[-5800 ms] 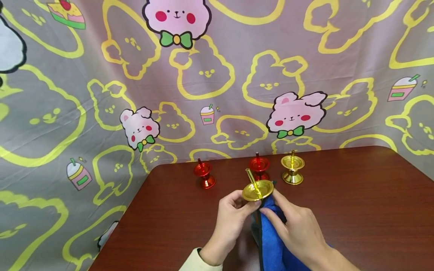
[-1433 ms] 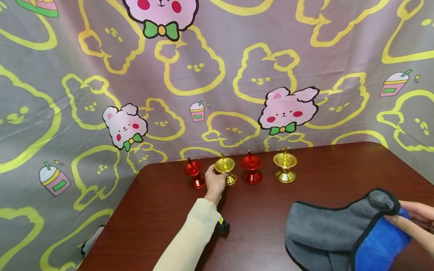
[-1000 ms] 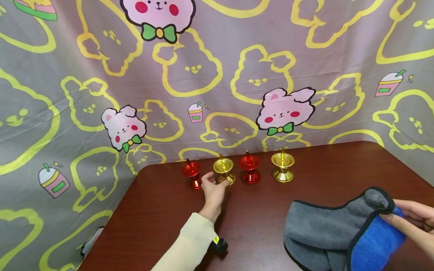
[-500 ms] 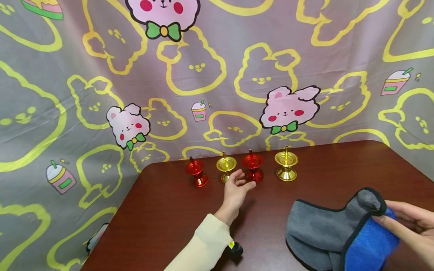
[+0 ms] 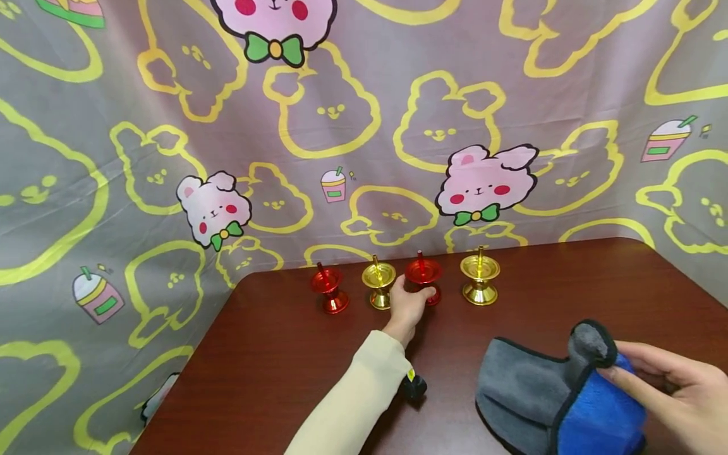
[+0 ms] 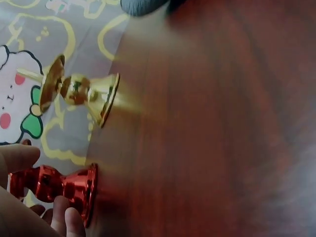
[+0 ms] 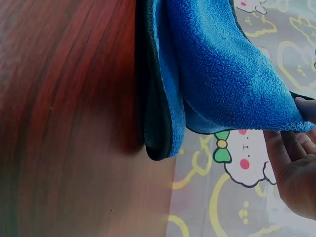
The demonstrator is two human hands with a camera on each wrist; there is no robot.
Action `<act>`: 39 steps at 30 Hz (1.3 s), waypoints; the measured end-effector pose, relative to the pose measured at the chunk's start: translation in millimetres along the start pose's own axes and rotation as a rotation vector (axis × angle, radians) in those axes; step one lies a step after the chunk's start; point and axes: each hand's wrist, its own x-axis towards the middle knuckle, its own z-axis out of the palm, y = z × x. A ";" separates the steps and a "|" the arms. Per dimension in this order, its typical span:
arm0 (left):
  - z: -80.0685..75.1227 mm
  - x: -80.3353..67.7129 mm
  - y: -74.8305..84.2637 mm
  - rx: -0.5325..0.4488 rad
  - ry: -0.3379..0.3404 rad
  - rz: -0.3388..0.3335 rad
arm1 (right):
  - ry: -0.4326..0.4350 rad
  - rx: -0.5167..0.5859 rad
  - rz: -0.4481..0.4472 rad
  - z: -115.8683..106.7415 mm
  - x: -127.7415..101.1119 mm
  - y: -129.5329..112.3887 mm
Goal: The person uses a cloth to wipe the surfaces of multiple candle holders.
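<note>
My left hand (image 5: pixel 408 306) is at the third holder in a row, a shiny red candle holder (image 5: pixel 423 270), with thumb and fingers round its stem. In the left wrist view the red candle holder (image 6: pixel 74 185) stands between thumb and fingers, partly hidden by them. My right hand (image 5: pixel 677 385) pinches a folded cloth (image 5: pixel 523 379), grey on one side and blue on the other, with a dark edge. The right wrist view shows its blue pile side (image 7: pixel 222 69) hanging from the fingers of the right hand (image 7: pixel 301 177).
A gold candle holder (image 5: pixel 379 278) stands just left of my left hand, another red one (image 5: pixel 330 287) farther left. A second gold one (image 5: pixel 480 278) stands to the right. All are near the back edge of the brown table (image 5: pixel 273 379), before a patterned curtain (image 5: pixel 364 126).
My left hand earlier held a gold candle holder against the cloth, stood it in the row, let go, and moved right to the red one. My right hand has shifted left with the cloth.
</note>
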 end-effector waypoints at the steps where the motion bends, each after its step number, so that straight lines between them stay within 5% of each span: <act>1: 0.3 2.4 -0.6 0.008 0.002 0.008 | -0.003 -0.011 0.011 1.1 -0.6 -1.0; 11: 1.1 8.1 -4.8 0.118 0.022 0.059 | -0.140 -0.128 0.155 5.3 1.6 -9.4; 16: 2.5 -0.4 -1.2 0.119 -0.054 0.093 | -0.234 -0.138 0.256 7.7 9.2 -18.2; 24: -12.4 -25.3 13.1 0.090 -0.201 0.149 | -0.196 -0.042 0.051 27.7 35.2 -29.8; 32: -50.4 -70.1 24.0 0.025 -0.380 0.158 | -0.196 0.100 -0.035 54.6 52.7 -59.3; 39: -73.5 -100.2 30.2 -0.063 -0.597 0.200 | -0.211 0.240 -0.257 81.6 58.1 -83.2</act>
